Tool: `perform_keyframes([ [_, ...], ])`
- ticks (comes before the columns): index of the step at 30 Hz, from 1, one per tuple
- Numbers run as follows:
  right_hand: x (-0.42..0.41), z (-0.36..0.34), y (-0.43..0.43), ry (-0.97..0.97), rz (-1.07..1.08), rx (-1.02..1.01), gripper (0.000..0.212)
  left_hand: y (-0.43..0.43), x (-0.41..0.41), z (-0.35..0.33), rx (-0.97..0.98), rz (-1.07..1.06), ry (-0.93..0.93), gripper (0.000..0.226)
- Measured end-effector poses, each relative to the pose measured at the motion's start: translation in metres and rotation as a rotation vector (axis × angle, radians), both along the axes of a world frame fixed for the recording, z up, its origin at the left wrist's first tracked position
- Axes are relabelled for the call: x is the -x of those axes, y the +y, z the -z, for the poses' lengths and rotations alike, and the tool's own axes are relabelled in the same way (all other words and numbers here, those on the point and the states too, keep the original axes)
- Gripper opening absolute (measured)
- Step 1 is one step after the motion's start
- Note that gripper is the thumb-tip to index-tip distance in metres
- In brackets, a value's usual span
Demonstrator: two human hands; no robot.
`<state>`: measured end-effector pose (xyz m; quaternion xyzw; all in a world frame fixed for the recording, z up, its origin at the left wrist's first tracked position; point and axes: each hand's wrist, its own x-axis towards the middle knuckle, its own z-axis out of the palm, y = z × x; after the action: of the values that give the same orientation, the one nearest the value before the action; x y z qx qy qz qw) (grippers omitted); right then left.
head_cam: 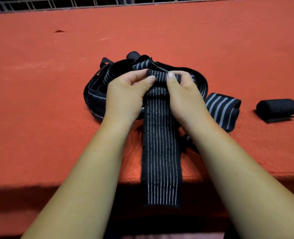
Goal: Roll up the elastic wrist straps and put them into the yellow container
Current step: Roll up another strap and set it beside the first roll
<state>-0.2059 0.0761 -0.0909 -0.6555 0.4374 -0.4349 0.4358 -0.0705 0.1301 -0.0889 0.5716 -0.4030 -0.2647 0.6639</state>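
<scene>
Nearest you, the loose end of the striped strap hangs over the front edge of the red table, its thin pale lines running lengthwise away from you. Follow it up and it ends in a small roll, raised between your hands. Your left hand pinches the roll's left end, thumb on top and fingers curled behind; your right hand pinches the right end the same way, so both grips are narrow and closed on the strap.

Just behind your hands lies a tangled pile of straps, black with grey stripes, resting on the table. To the right of it sits a folded striped strap and, farther right and apart, a finished black roll lying on its side. A wire grille runs along the table's far edge.
</scene>
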Motion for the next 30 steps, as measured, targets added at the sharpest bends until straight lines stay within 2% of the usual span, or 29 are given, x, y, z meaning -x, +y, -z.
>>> perform_keyframes([
  [4,0.003,-0.003,0.003,-0.044,-0.026,0.009,0.024,0.000,0.007,0.001,0.001,-0.045,-0.135,0.021],
  [9,0.007,0.000,-0.001,-0.110,-0.015,0.033,0.016,0.000,0.013,0.003,-0.012,0.025,-0.218,0.029],
  [14,0.009,0.005,-0.008,-0.168,-0.016,0.062,0.014,-0.003,0.011,0.009,-0.022,0.050,-0.257,0.057],
  [17,0.011,0.006,-0.011,-0.169,-0.031,0.059,0.015,-0.002,0.009,0.009,-0.036,0.065,-0.268,0.063],
  [22,0.012,0.003,-0.008,-0.169,-0.051,-0.015,0.019,-0.001,0.013,0.005,-0.058,0.038,-0.372,0.035],
  [30,0.017,-0.007,-0.002,-0.117,-0.118,-0.064,0.019,0.002,0.013,0.004,-0.055,0.003,-0.220,0.026],
])
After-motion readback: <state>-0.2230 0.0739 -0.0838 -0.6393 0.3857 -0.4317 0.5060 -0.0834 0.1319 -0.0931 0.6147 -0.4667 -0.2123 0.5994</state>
